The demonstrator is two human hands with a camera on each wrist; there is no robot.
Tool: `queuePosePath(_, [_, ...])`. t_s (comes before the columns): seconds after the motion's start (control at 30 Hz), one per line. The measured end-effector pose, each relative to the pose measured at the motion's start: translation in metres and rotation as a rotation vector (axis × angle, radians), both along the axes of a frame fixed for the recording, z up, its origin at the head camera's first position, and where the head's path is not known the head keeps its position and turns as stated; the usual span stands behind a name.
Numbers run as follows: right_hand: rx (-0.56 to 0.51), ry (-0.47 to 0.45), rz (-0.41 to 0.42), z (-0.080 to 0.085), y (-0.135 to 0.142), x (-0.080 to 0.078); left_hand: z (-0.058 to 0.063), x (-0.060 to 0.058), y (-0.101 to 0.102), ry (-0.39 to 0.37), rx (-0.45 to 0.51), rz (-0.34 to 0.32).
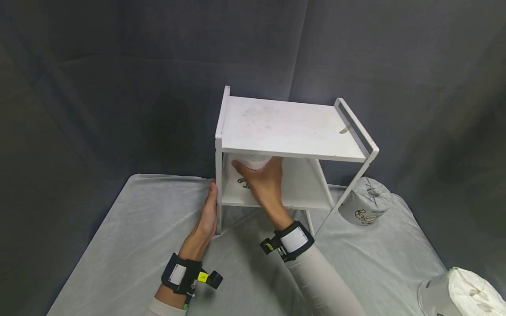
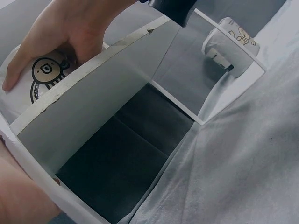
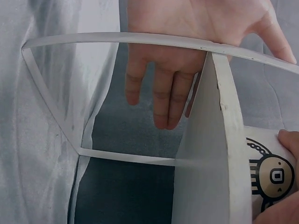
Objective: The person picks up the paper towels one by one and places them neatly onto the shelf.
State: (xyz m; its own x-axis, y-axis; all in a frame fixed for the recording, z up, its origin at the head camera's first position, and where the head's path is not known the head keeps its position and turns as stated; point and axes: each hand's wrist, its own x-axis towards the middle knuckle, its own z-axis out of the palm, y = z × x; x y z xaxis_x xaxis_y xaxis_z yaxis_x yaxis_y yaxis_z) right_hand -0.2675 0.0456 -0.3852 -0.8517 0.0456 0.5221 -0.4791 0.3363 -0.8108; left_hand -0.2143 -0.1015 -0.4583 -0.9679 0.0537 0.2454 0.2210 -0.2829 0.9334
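Behind everything, a dark grey cloth backdrop [image 1: 166, 87]. Before it, a light grey cloth-covered table [image 1: 118, 241], with a white rectangular two-tier shelf [image 1: 292, 127] toward its back middle. On the lower tier [image 1: 302, 188], at left, within the right hand [image 1: 264, 182], a white cylindrical plastic-wrapped roll [image 1: 254, 161]. Against the outside of the white flat left side frame [image 1: 219, 188], the left hand [image 1: 207, 217]. Right of the shelf, partly behind its slim white right leg [image 1: 353, 181], a second white cylindrical wrapped roll [image 1: 365, 202]. Farther right, nearer the front, a third white cylindrical wrapped roll [image 1: 464, 294].
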Motion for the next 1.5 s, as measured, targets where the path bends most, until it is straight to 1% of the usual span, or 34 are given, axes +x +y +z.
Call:
queuePosePath(0.2, [0.016, -0.009, -0.010, 0.001, -0.004, -0.003, 0.001, 0.002, 0.001, -0.015, -0.001, 0.001])
queuePosePath(0.87, [0.052, 0.009, -0.023, 0.003, -0.009, -0.011, 0.002, 0.002, 0.000, -0.022, -0.004, -0.006])
queuePosePath(1.03, [0.051, 0.015, -0.024, 0.004, -0.010, -0.010, 0.003, 0.002, 0.000, -0.043, 0.001, 0.002])
queuePosePath(1.23, [0.048, 0.019, -0.025, 0.004, -0.010, -0.010, 0.004, 0.002, -0.001, -0.032, -0.010, -0.003])
queuePosePath(1.37, [0.033, 0.019, -0.008, 0.003, -0.008, -0.008, 0.003, 0.001, -0.001, -0.034, -0.015, -0.004])
queuePosePath(1.5, [0.013, -0.003, 0.010, 0.001, -0.005, -0.004, 0.003, 0.002, 0.000, -0.033, -0.015, -0.002])
